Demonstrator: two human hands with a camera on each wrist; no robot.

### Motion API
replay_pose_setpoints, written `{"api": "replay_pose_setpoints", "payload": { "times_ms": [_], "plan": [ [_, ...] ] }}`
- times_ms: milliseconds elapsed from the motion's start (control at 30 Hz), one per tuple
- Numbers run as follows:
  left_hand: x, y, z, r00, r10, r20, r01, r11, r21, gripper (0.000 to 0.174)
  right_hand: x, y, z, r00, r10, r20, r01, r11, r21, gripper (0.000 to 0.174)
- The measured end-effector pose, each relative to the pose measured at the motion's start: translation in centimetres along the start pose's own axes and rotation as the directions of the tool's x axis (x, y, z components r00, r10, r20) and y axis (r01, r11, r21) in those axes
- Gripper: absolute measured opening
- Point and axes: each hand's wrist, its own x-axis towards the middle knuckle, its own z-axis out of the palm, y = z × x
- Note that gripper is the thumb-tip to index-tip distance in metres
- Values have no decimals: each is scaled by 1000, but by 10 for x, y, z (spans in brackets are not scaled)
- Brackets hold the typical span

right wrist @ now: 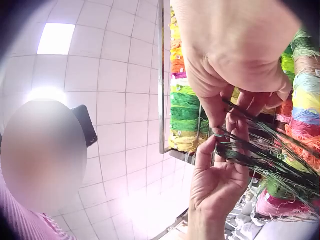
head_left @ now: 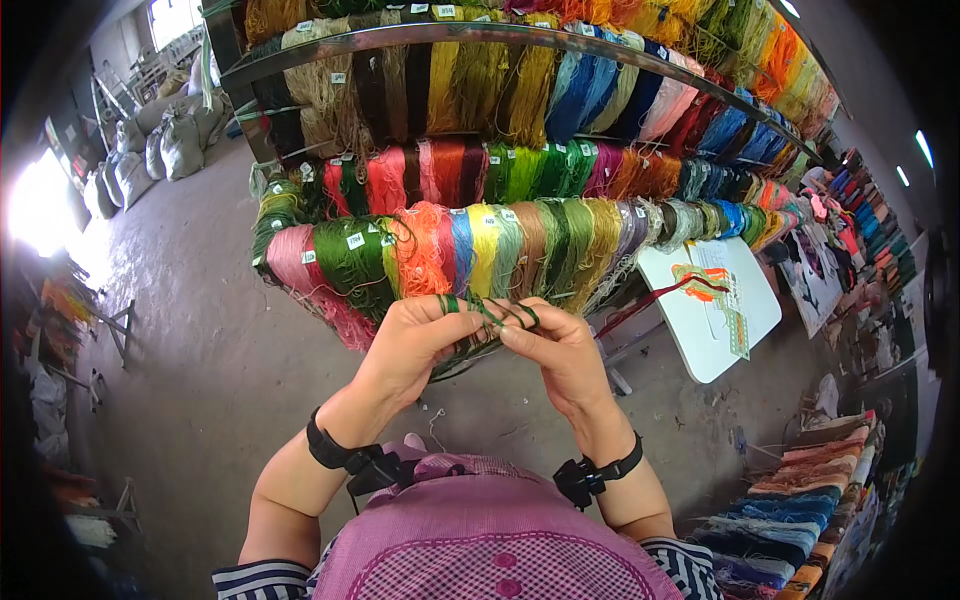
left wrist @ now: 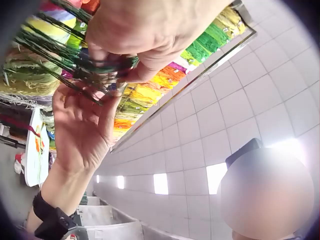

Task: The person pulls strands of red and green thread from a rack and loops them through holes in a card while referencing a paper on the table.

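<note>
Both hands meet in front of the body in the head view, working on a skein of dark green thread (right wrist: 270, 160). My left hand (head_left: 415, 340) pinches strands between thumb and fingers, with loops of the thread (head_left: 452, 304) lying across its fingers. Facing it, my right hand (head_left: 560, 350) also pinches the thread, thumb tip close to the left thumb, strands passing over its fingers. In the left wrist view the dark strands (left wrist: 55, 50) spread away from the fingertips. The exact crossing of threads between the fingertips is partly hidden by the fingers.
Right in front stands a rack with a metal bar (head_left: 450, 32), hung with labelled skeins, including a green skein (head_left: 350, 255) and a pink one (head_left: 290, 245). A white board (head_left: 700, 340) and dark red cord (head_left: 650, 298) are at the right. More skeins (head_left: 790, 510) hang lower right; sacks (head_left: 180, 140) stand far left.
</note>
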Motion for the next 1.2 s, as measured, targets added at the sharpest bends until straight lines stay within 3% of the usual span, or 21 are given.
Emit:
{"api": "replay_pose_setpoints", "payload": {
  "times_ms": [67, 167, 267, 367, 700, 800, 900, 967, 1000, 1067, 1100, 1133, 1200],
  "plan": [
    [-2, 6, 6, 1000, -6, 8, 8, 984, -178, 25, 4, -3, 5, 999, 29, -20, -25, 980, 197, 18],
    [-4, 12, 10, 999, -40, 34, 49, 950, -308, 32, 6, 2, -4, 995, 61, 83, -79, 969, 232, 23],
    [-1, 5, 12, 1000, 1, 3, -1, 952, -307, 35, 5, -6, 4, 987, 133, 91, -146, 978, 151, 20],
    [-1, 3, 13, 1000, 7, 15, -3, 965, -264, 31, 5, 0, 11, 993, 94, 69, -100, 991, 85, 17],
    [-3, 3, 8, 998, -21, -52, 14, 992, -126, 26, 3, 4, 9, 995, 99, -22, -97, 992, 82, 11],
    [-3, 3, 8, 997, -8, -81, 0, 996, -92, 26, 5, 3, 11, 999, 36, -40, -32, 996, 77, 12],
    [-2, 4, 8, 998, 59, -28, -61, 991, -117, 39, 5, 4, 6, 994, 91, -56, -79, 980, 181, 15],
    [-3, 10, 15, 999, 18, -28, -26, 949, -316, 63, 9, 7, 2, 986, 155, 60, -165, 863, 478, 18],
    [-1, 7, 14, 1000, -29, 0, 27, 952, -304, 81, 9, 5, 3, 987, 153, 54, -160, 862, 480, 18],
    [-2, 6, 15, 997, -33, 72, 52, 962, -270, 83, 9, -1, 10, 970, 236, 62, -244, 952, 187, 18],
    [-2, 5, 14, 990, -36, 135, 67, 970, -236, 84, 9, 0, 12, 970, 236, 58, -242, 952, 189, 18],
    [-4, 6, 13, 990, -60, 131, 97, 951, -294, 71, 9, 2, 14, 977, 199, 74, -209, 960, 188, 18],
    [-5, 4, 14, 994, -36, 103, 66, 948, -310, 63, 8, 4, 16, 982, 165, 96, -181, 966, 188, 17]
  ]
}}
